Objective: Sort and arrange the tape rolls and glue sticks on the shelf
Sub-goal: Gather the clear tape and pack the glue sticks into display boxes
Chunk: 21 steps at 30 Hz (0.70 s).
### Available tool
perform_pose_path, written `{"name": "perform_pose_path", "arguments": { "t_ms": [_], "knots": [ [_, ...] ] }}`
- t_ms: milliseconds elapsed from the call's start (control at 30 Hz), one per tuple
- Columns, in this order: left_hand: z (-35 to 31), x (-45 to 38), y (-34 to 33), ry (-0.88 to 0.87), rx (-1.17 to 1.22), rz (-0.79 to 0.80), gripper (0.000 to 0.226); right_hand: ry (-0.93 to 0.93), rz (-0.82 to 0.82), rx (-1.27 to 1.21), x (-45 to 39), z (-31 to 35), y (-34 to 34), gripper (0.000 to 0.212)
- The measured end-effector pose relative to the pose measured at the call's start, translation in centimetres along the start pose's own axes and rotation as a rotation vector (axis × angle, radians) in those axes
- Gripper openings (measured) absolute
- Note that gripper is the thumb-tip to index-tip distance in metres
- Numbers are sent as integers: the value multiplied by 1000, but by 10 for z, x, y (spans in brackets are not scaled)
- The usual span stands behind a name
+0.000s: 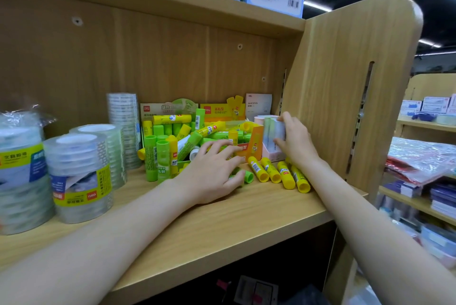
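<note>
Left hand [217, 171] lay mid-frame on the shelf [246, 208], fingers spread and loosely bent over a lying green glue stick [248, 176], touching it; real grip unclear. Right hand [293, 141], right of centre, pinched a few pale glue sticks [272, 129] over a pink box [271, 154]. Four yellow glue sticks [278, 172] lay side by side below it. Mixed green and yellow sticks [187, 131] were heaped in display boxes at centre. Clear tape rolls [79, 176] stood stacked at left.
</note>
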State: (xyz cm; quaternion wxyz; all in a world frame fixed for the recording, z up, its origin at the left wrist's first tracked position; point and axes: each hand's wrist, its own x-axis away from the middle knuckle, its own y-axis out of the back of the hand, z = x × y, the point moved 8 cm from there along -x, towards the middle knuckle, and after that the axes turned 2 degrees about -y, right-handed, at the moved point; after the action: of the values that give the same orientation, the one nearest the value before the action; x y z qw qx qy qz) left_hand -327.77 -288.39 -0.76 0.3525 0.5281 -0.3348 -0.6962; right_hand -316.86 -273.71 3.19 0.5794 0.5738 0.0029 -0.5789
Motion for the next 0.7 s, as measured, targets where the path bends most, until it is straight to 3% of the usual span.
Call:
{"name": "perform_pose_path", "arguments": {
  "t_ms": [133,400,533,600,633,700],
  "knots": [
    [0,0,0,3,16,3,86,-13,-101,149,-4,-4,10,33],
    [-1,1,1,-3,31,-14,84,-60,-34,248,-10,-6,0,39],
    [0,2,1,-18,30,-12,75,-39,-57,-27,5,-8,18,53],
    [-3,2,3,-60,-11,-44,60,-58,-104,-136,16,-12,37,49],
    [-3,1,3,-73,-16,-41,60,-83,-42,-123,22,-15,39,44],
    [-4,0,-3,-70,22,39,73,-108,231,-61,43,-14,29,40]
  ]
}}
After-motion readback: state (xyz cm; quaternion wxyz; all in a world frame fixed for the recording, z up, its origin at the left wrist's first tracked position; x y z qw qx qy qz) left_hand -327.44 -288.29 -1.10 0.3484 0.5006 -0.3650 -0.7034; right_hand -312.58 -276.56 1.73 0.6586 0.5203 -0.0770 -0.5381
